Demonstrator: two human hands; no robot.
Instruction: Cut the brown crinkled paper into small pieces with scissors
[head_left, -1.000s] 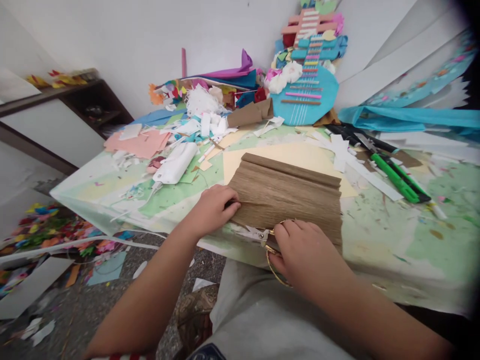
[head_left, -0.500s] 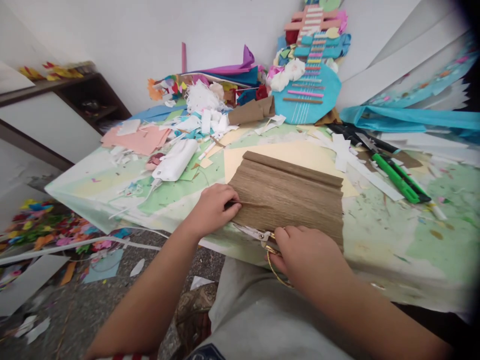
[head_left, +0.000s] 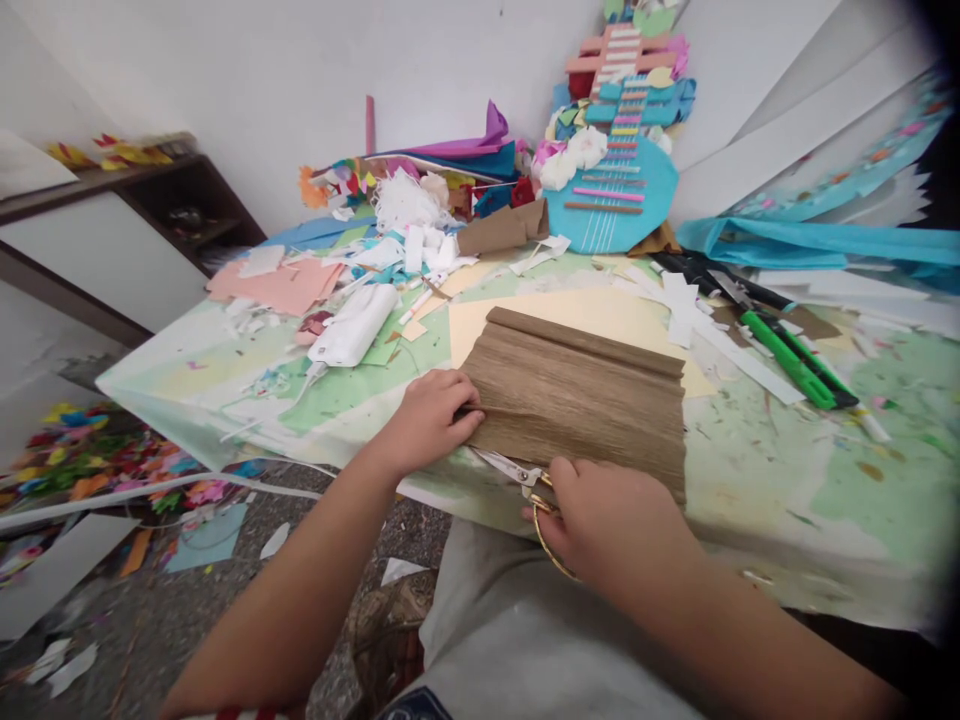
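Note:
A sheet of brown crepe paper (head_left: 577, 390) lies near the front edge of the table, its far edge folded over. My left hand (head_left: 436, 420) pinches the paper's left edge between thumb and fingers. In my right hand (head_left: 611, 510) is a pair of scissors (head_left: 525, 475) with gold handles, the fingers wrapped round them. The blades point left along the paper's near edge, toward my left hand. Part of the handles is hidden by my fingers. Under the brown paper lies a cream sheet (head_left: 480, 318).
A green utility knife (head_left: 787, 360) and white paper strips (head_left: 739, 350) lie to the right. At left are a white power bank (head_left: 356, 325) with a cable and pink paper (head_left: 277, 285). A blue paper guitar (head_left: 615, 200) leans on the wall. Scraps litter the floor.
The camera view has shifted slightly. The scissors' handles look spread a little wider. My left hand keeps its hold on the paper's left edge.

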